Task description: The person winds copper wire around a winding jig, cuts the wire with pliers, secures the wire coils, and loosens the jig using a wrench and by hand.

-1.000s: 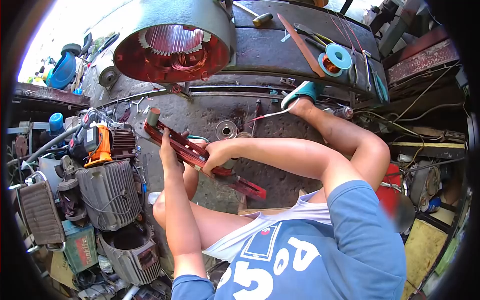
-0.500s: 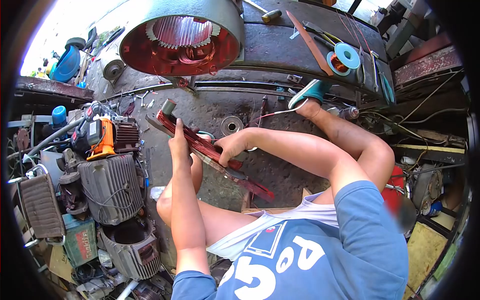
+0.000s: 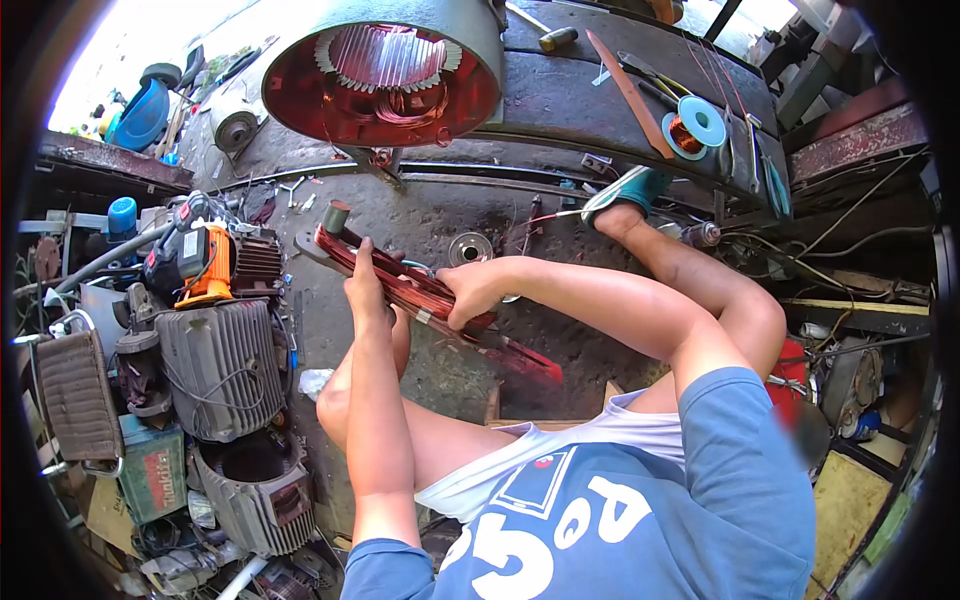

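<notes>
A long bundle of reddish copper wire (image 3: pixel 405 287) lies along a narrow winding form, tilted down to the right above my lap. A grey cylindrical peg (image 3: pixel 336 217) stands at the form's upper left end, and its lower right end (image 3: pixel 537 364) is red and slightly blurred. My left hand (image 3: pixel 367 287) is closed round the bundle near the peg, fingers partly hidden. Farther along, my right hand (image 3: pixel 474 290) grips the same bundle with the thumb on the near side. Beyond them stands a motor housing (image 3: pixel 482 60) with copper coils in its slotted core.
A wire spool (image 3: pixel 702 122), a flat reddish strip (image 3: pixel 628 92) and a hammer (image 3: pixel 558 39) lie on the dark bench. Finned motor housings (image 3: pixel 222 370) and an orange tool (image 3: pixel 207 265) crowd the left. A metal ring (image 3: pixel 468 248) lies on the floor.
The view has shifted a little. The winding form's lower right end has swung slightly up and to the right. Both hands keep their hold on the wire bundle.
</notes>
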